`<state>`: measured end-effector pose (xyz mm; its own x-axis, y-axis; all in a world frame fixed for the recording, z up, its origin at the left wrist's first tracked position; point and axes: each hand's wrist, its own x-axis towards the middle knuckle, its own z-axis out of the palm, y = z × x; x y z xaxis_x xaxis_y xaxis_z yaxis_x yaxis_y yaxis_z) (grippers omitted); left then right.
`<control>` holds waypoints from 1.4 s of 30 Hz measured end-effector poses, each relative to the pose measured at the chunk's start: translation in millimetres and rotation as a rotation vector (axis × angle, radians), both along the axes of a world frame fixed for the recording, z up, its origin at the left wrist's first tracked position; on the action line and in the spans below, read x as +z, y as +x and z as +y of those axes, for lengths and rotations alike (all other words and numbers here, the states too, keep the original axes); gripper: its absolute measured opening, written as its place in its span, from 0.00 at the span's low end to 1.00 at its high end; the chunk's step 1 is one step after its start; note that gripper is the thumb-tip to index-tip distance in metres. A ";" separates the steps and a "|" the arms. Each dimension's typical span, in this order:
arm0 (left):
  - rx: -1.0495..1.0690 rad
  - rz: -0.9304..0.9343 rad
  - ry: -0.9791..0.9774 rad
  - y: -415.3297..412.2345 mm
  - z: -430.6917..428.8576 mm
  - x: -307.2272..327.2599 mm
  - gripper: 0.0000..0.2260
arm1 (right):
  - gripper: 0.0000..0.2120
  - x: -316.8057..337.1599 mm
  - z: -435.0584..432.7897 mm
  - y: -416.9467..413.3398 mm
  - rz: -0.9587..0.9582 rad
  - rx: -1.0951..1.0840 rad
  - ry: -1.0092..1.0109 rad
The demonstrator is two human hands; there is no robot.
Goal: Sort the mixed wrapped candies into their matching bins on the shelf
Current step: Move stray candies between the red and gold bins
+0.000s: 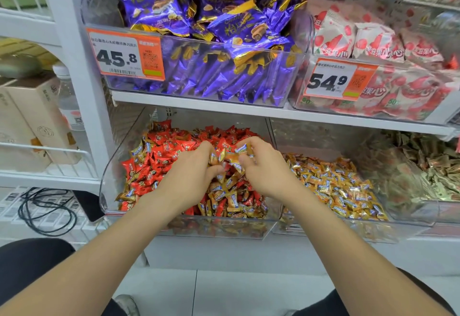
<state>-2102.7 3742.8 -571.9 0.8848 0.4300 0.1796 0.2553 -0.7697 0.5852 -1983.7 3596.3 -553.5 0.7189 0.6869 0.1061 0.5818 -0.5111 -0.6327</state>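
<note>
Both hands work in the left bin (110, 181) on the lower shelf (224, 253). The left hand (191, 170) has its fingers curled round a clump of gold candies (222, 157), and the right hand (263, 168) pinches a few more from the same clump. Red candies (159, 156) fill the bin's back and left. Many gold ones still litter its front right corner. The neighbouring gold bin (408, 218) is all gold, so the sorting looks midway.

White shelf (224, 107), 2 tiers, purple-pack bin (98, 4) up top, red-candy bin (119, 148) below, gold-candy bin (311, 136) beside
</note>
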 end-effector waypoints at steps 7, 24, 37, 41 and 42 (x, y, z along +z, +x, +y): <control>-0.024 0.022 -0.245 0.5 6.8 9.0 0.05 | 0.13 4.9 2.3 1.3 0.119 -0.131 0.155; 0.112 0.025 -0.701 -4.8 4.6 27.0 0.18 | 0.15 5.4 -14.6 -4.2 -0.405 0.136 -0.233; -0.135 0.218 0.187 -2.7 -1.5 -1.6 0.10 | 0.36 -8.3 -0.8 -5.5 -0.790 0.221 -0.635; -0.115 0.337 0.375 0.8 -2.8 -8.1 0.13 | 0.29 -15.7 4.8 0.9 -0.786 0.241 -0.642; -0.103 0.314 0.382 0.7 -3.4 -10.2 0.11 | 0.26 -17.0 4.9 4.2 -0.776 0.255 -0.633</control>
